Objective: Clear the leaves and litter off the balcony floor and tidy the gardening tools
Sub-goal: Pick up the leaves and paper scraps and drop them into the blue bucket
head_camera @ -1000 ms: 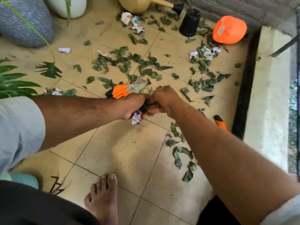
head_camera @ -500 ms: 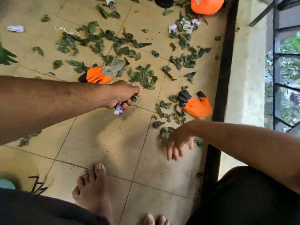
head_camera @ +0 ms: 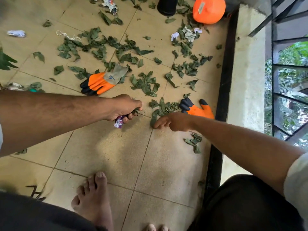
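The left hand (head_camera: 124, 108) was curled tight round a bunch of leaves and a crumpled wrapper (head_camera: 118, 123), whose purple-and-white end stuck out below the fingers. It hung just above the floor (head_camera: 108, 152), near the middle of the tiles. The right hand (head_camera: 173, 121) reached across from the right edge, fingers stretched and pressed together, their tips touching a clump of leaves (head_camera: 162, 108) on the floor.

Just beyond that hand, close to the dark strip along the floor's right edge, lay an orange glove (head_camera: 196, 108) with black fingertips, partly hidden by the wrist. A second glove (head_camera: 101, 81), orange with a grey cuff, lay farther in, beyond the left forearm, among scattered leaves (head_camera: 145, 83). More leaves were strewn over the far half of the floor, and a small heap (head_camera: 194, 141) sat near the right edge under the right forearm.

Bits of paper (head_camera: 16, 33) lay toward the far left, a piece of white string (head_camera: 66, 35) beside them, and torn scraps (head_camera: 188, 33) toward the far right corner. In that corner stood an orange can (head_camera: 209, 10) with a black pot (head_camera: 166, 6) just to its left. A bare foot (head_camera: 93, 199) stood at the near edge, the toes of another beside it. A concrete ledge (head_camera: 246, 80) and dark railing (head_camera: 283, 64) ran along the right side.
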### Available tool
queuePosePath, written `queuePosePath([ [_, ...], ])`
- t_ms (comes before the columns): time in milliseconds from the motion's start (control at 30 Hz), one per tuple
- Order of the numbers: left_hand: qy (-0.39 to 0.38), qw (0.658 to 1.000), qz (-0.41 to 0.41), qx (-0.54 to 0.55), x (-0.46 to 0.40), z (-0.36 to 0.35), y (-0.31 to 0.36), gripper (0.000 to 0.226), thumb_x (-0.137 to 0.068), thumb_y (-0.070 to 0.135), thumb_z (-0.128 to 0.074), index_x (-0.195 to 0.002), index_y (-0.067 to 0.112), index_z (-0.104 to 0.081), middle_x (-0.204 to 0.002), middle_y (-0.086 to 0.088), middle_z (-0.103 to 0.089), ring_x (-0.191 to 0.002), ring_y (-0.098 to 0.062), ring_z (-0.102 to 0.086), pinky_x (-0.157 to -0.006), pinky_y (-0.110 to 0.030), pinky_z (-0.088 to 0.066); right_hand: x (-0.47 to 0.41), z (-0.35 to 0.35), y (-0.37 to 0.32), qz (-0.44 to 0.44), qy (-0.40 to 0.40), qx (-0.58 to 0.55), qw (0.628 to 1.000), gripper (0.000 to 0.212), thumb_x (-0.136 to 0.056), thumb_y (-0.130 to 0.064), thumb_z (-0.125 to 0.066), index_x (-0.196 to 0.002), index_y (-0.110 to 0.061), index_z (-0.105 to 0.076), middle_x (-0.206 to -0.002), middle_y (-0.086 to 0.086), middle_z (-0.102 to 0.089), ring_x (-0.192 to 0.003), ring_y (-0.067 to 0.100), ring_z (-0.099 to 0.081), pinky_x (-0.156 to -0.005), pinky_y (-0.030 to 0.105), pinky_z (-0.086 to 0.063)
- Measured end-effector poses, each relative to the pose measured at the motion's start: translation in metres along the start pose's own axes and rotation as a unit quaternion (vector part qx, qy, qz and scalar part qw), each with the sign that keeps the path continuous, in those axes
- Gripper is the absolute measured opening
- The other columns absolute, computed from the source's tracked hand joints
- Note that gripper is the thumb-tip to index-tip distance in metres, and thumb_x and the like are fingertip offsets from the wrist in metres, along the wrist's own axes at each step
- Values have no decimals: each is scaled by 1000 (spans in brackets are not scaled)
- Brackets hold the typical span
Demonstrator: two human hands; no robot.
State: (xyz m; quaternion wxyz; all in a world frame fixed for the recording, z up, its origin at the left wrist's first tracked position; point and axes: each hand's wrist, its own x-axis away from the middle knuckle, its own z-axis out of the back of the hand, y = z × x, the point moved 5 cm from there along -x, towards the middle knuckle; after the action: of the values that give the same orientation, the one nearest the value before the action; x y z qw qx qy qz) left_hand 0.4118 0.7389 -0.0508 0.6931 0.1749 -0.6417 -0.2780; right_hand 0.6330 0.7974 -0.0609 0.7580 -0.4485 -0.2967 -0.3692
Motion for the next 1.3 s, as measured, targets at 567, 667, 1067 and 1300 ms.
queuePosePath([
  [567, 3, 1000, 7, 3, -1, 10, -7, 22, -107, 33, -60, -98, 13, -65, -69, -2, -50, -47, -10, -40, -39, -21, -32, 18, -27, 68, -43, -175, 354, 918, 46, -90, -3, -58, -118, -32, -78, -114, -9, -75, -104, 15, -67, -93, 38, -58],
  [667, 1, 1000, 8, -10, -2, 0, -1, 19, -106, 30, -59, -99, 13, -64, -69, -2, -51, -47, -10, -40, -40, -21, -31, 5, -11, 34, 26, -47, 370, 927, 57, -84, -1, -55, -123, -39, -72, -115, -8, -69, -107, 18, -59, -84, 40, -57],
  [1067, 7, 1000, 22, -5, -3, -1, 8, 21, -107, 29, -59, -97, 12, -65, -52, 4, -48, -43, -10, -39, -39, -21, -30, -17, 45, 16, -23, 233, 149, 961, 73, -85, -25, -73, -149, -43, -40, -139, 8, -49, -118, 32, -60, -98, 48, -58],
  [1300, 32, 999, 26, -1, 6, 20, -10, 17, -101, 29, -65, -95, 13, -65, -59, 1, -50, -42, -9, -39, -39, -21, -31, -51, 1, -9, 29, 174, 238, 955, 88, -90, -43, -76, -157, -58, -22, -173, -5, -9, -155, 38, -20, -111, 63, -46],
])
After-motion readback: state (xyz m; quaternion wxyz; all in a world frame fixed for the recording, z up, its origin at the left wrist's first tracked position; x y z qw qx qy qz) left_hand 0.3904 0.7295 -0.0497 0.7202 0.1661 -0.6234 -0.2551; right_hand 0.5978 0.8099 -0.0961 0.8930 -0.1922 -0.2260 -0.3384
